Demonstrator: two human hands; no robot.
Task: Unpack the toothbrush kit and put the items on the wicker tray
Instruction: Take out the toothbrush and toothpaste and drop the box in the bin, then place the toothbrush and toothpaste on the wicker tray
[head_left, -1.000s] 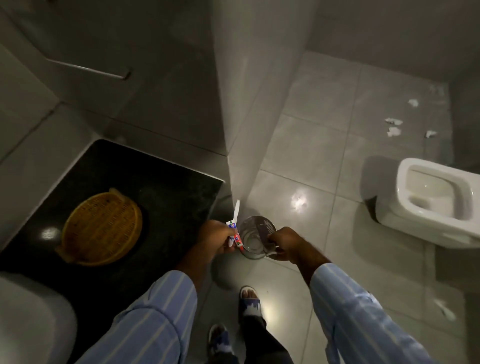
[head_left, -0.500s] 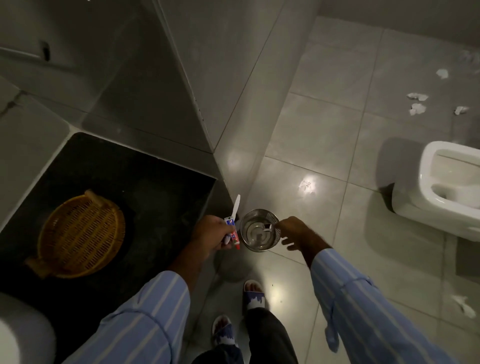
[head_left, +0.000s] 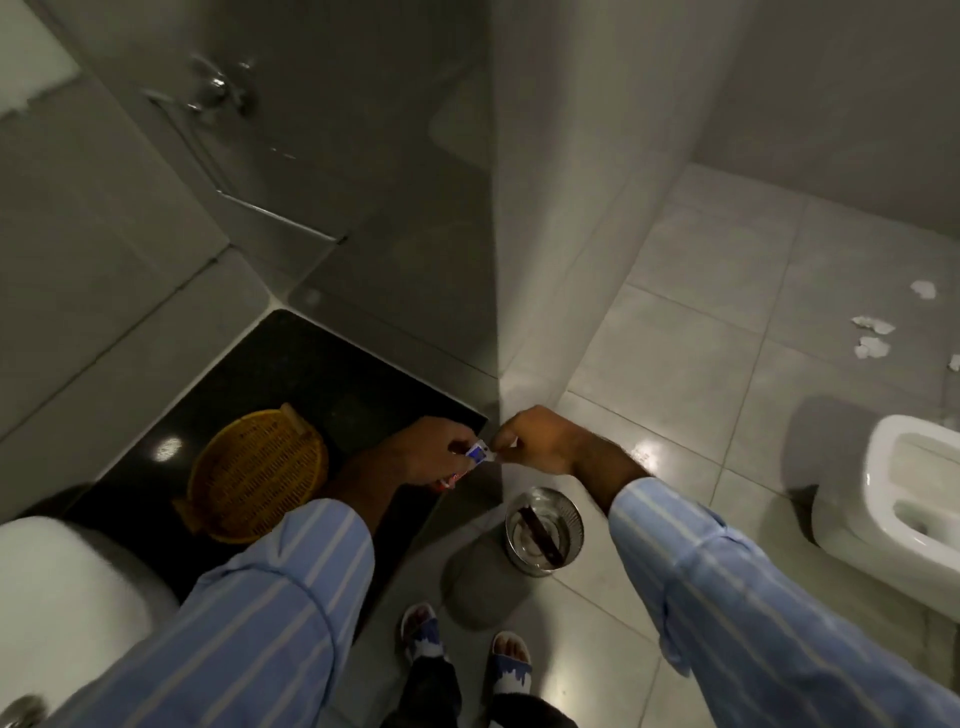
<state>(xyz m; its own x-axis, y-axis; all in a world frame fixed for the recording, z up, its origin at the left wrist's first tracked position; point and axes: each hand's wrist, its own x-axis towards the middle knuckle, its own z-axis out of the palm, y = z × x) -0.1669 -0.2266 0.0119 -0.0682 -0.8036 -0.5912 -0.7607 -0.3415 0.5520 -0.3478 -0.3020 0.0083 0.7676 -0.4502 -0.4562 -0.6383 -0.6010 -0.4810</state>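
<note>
My left hand (head_left: 423, 452) is closed around a small blue, white and red toothpaste tube (head_left: 479, 453), with the tube's red end showing below my fingers. My right hand (head_left: 540, 439) pinches the tube's upper end; a bit of white shows between its fingers. Both hands meet above the right edge of the black counter (head_left: 311, 374). The round wicker tray (head_left: 257, 473) lies on that counter, just left of my left forearm, with nothing in it. The toothbrush is hidden or cannot be made out.
A small metal mesh bin (head_left: 544, 530) stands on the floor below my hands, with a dark strip in it. A white toilet (head_left: 904, 499) is at the right, a white basin (head_left: 57, 597) at the lower left. Paper scraps (head_left: 872, 332) litter the far floor. A wall corner rises behind my hands.
My right hand left the bin and came up to the toothpaste tube. My left hand moved up and left over the counter edge. The white toothbrush handle is no longer visible.
</note>
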